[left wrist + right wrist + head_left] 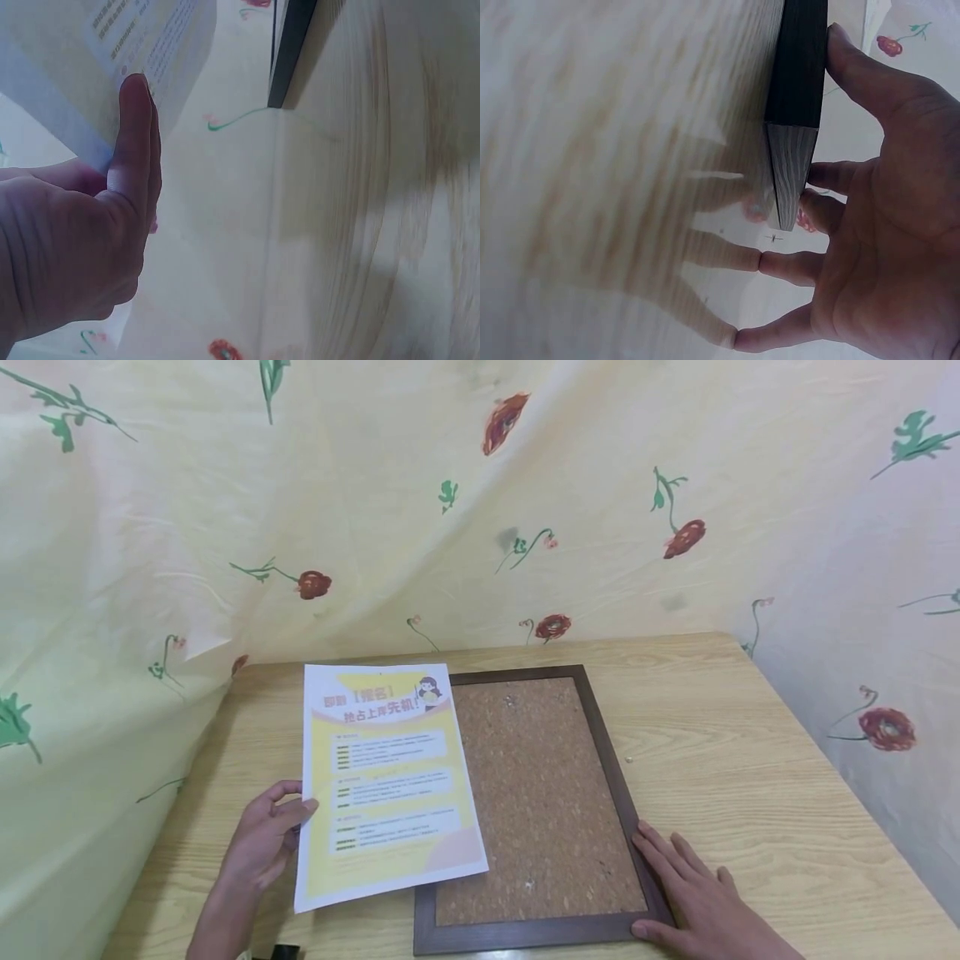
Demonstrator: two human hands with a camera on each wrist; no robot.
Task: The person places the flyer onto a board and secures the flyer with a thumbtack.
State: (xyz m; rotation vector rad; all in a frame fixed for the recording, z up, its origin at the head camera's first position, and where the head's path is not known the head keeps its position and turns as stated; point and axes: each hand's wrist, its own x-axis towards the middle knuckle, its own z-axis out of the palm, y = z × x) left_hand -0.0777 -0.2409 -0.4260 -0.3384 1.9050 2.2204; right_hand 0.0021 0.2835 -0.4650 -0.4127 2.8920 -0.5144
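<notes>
In the head view my left hand (258,839) pinches the left edge of a printed poster sheet (390,793), yellow and white with a cartoon figure near its top. The left wrist view shows the thumb against the sheet (165,45). The sheet is held up, overlapping the left part of a cork board (547,802) and hiding most of its left frame side. At the board's lower right corner rests my right hand (697,893), thumb on the dark frame (799,75). Its other fingers are spread, some touching the table in the right wrist view.
The board lies flat on a wood-grain table (720,710). A tiny shiny piece (628,760), too small to identify, lies right of the board. Flower-patterned cloth (375,527) hangs behind and along the sides. A black object (286,952) shows at the bottom edge near the left wrist.
</notes>
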